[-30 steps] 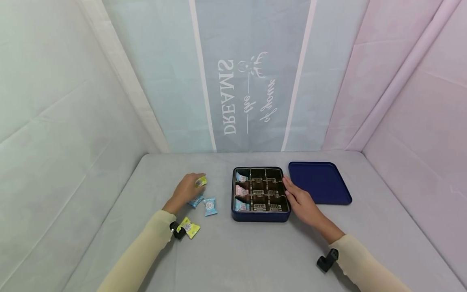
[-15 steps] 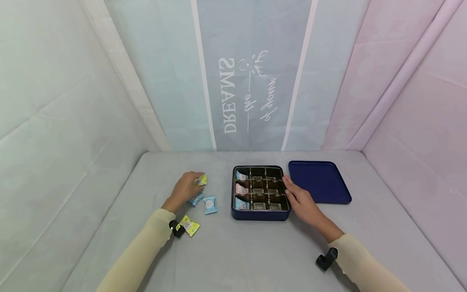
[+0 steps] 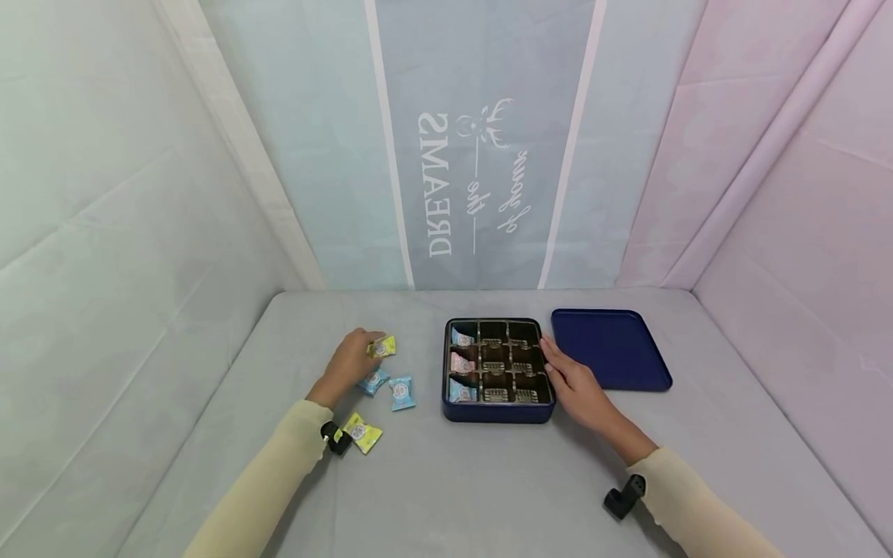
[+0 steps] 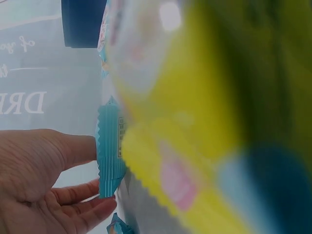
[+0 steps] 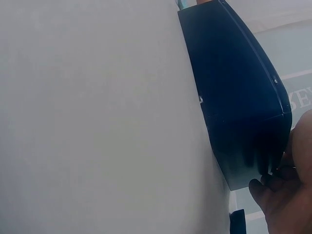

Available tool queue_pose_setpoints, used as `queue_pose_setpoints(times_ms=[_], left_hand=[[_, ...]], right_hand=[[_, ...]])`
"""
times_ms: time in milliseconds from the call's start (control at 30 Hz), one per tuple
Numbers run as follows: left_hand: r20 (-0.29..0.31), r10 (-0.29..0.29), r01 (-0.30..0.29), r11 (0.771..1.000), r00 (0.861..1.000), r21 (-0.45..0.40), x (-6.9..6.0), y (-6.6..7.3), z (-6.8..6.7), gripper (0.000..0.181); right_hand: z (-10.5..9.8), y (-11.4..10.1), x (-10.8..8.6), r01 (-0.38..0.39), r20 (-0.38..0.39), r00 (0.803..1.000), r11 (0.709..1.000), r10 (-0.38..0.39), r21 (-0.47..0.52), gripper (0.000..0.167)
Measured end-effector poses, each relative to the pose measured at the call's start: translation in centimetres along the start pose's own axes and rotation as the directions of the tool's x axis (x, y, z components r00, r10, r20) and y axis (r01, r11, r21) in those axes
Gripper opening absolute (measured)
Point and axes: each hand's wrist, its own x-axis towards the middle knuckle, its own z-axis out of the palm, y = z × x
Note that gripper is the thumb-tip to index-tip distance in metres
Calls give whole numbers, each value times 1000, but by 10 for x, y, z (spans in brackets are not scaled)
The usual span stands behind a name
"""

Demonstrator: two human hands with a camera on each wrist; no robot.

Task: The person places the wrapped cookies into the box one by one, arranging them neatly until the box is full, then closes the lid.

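Note:
My left hand (image 3: pixel 349 360) is at a yellow wrapped candy (image 3: pixel 381 346) on the table, thumb and fingers spread loosely around its near end. Two blue wrapped candies (image 3: pixel 401 393) lie just below that hand. In the left wrist view, a blue wrapper (image 4: pixel 110 148) partly covers the fingertips, so their contact is hidden. Another yellow candy (image 3: pixel 363 433) lies beside the left wrist, blurred and close in that wrist's view. My right hand (image 3: pixel 575 384) rests with extended fingers against the right side of a dark blue tin (image 3: pixel 497 415). The tin's left column holds blue, pink and blue candies.
A dark blue lid (image 3: pixel 612 350) lies flat to the right of the tin, behind the right hand. The other compartments of the black divided insert (image 3: pixel 496 360) show bare bottoms. Fabric walls enclose the grey table (image 3: pixel 460 480) at the back and sides.
My left hand has drawn slightly left and its fingers have loosened, showing more of the yellow candy, which stays nearly in place. The right hand and tin have not moved.

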Motion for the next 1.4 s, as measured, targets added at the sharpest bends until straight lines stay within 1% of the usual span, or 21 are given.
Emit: queue_pose_setpoints(times_ms=[200,333,433,600,767,967,1233,1400], left_hand=[[-22,-8,8,1000,1000,0,-2,0,-1,50],[-30,9,-9,1000,999,12,-2,-1,-2,51],[-22,29,-29,999,999,21,-2,-3,-4,53],[-7,59,-59,998,998,10,0,-9,-7,54],[12,51,-51,999,999,-19,1,-13,-8,52],[41,45,-44,999,998,-18,1,-13,-10,52],[35,61,-61,998,997,-10,1,-13,-10,47],[32,96,-97,995,995,20,2,-15,-9,44]], right_hand=[[0,1,0,9,-9,1000,1000,-9,-4,49],[1,2,0,9,-14,1000,1000,-9,-7,48],[1,1,0,9,-14,1000,1000,-9,-8,48],[0,-1,0,14,-11,1000,1000,-14,-4,49],[-1,-1,0,17,-11,1000,1000,-17,-8,49],[-1,0,0,17,-7,1000,1000,-17,-15,48],[-2,0,1,20,-10,1000,1000,-20,-13,48],[-2,0,1,19,-12,1000,1000,-19,-13,48]])
